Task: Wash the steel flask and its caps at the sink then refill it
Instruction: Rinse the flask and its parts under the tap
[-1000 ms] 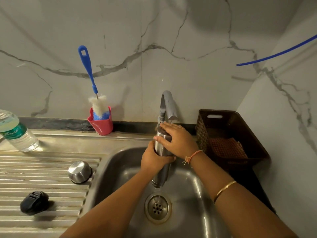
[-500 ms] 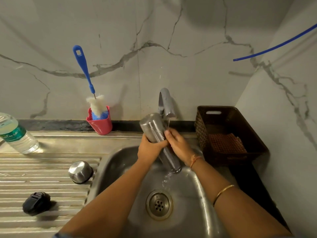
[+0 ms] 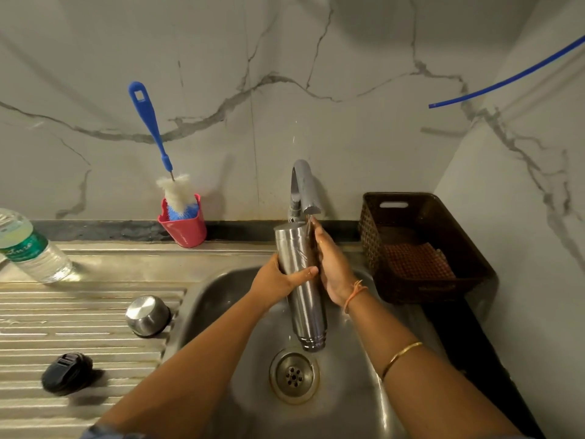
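Observation:
The steel flask (image 3: 304, 299) hangs upside down over the sink basin (image 3: 218, 299), its mouth pointing at the drain (image 3: 294, 377) and its base just under the tap (image 3: 304, 188). My left hand (image 3: 278, 280) grips the flask around its upper half. My right hand (image 3: 332, 264) lies with straight fingers along the flask's right side, fingertips near the tap's spout. A steel cap (image 3: 147, 315) and a black cap (image 3: 66, 372) lie on the ribbed drainboard (image 3: 63, 321) to the left.
A plastic water bottle (image 3: 28, 248) stands at the far left. A red cup (image 3: 185, 226) holding a blue-handled bottle brush (image 3: 148, 122) sits against the wall. A brown basket (image 3: 421, 248) with a checked cloth stands right of the sink. A blue tube (image 3: 506, 79) crosses top right.
The flask went from upright under the tap to tilted and then fully inverted, mouth down. My right hand slid from its top to its right side.

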`<action>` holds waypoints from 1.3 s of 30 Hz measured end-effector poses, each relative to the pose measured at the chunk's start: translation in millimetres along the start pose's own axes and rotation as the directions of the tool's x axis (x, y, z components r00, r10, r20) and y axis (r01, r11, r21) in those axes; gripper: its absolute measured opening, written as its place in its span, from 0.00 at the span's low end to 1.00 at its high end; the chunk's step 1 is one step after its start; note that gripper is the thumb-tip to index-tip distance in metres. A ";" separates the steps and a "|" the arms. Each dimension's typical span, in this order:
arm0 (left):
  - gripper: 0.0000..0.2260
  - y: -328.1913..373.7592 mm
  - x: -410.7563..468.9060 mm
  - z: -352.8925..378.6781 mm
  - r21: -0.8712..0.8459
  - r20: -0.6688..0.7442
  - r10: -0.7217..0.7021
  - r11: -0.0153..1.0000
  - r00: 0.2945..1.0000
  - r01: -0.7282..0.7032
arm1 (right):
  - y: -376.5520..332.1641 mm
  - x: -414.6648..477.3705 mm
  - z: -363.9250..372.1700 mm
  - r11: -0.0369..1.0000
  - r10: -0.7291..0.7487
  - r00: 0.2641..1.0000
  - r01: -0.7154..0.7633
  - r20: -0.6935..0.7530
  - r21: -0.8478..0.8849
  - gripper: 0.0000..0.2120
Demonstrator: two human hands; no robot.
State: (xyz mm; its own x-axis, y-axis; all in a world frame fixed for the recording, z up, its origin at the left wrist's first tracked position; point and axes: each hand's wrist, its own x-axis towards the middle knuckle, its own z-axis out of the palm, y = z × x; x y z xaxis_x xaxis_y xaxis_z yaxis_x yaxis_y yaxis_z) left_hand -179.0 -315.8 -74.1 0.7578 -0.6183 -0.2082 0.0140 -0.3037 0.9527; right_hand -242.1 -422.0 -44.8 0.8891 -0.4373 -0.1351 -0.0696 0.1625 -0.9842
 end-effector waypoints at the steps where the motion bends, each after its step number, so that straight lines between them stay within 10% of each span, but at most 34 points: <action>1: 0.28 2.0 1.5 -0.1 -0.005 -0.011 0.005 1.000 1.000 -0.005 | 4.4 -3.8 -3.7 0.999 0.021 1.000 -0.021 0.013 -0.025 0.20; 6: 0.28 9.9 5.5 -2.3 -0.227 -0.087 -0.016 0.974 0.996 -0.005 | 40.4 -25.7 -16.7 0.964 0.191 0.979 -0.173 0.076 -0.200 0.19; 14: 0.29 21.1 5.1 5.2 -0.458 -0.083 -0.143 0.884 0.986 0.089 | 19.3 -15.9 8.4 0.976 -0.040 0.997 0.055 0.073 -0.210 0.24; 20: 0.27 20.0 8.2 -11.8 -0.526 -0.216 -0.221 0.847 0.951 0.077 | 49.6 -28.2 -16.9 0.930 0.144 0.970 -0.065 0.196 -0.363 0.42; 32: 0.30 0.1 -16.5 -5.3 -0.884 -0.052 -0.447 0.437 0.893 0.167 | -20.0 -3.2 -34.2 0.512 -0.050 0.986 0.162 0.159 -0.843 0.39; 39: 0.25 3.0 -21.4 18.6 -0.985 0.100 -0.592 0.054 0.800 0.163 | -22.8 -5.1 -8.4 0.932 -0.173 0.970 0.105 -0.172 -0.346 0.27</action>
State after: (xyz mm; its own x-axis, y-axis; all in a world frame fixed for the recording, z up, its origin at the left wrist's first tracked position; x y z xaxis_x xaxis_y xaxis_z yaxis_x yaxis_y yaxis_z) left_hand -207.3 -317.0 -70.9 0.5326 -0.3868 -0.7528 0.7666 0.5974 0.2354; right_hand -248.9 -430.9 -22.7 0.7963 -0.6045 0.0200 -0.1281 -0.2009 -0.9712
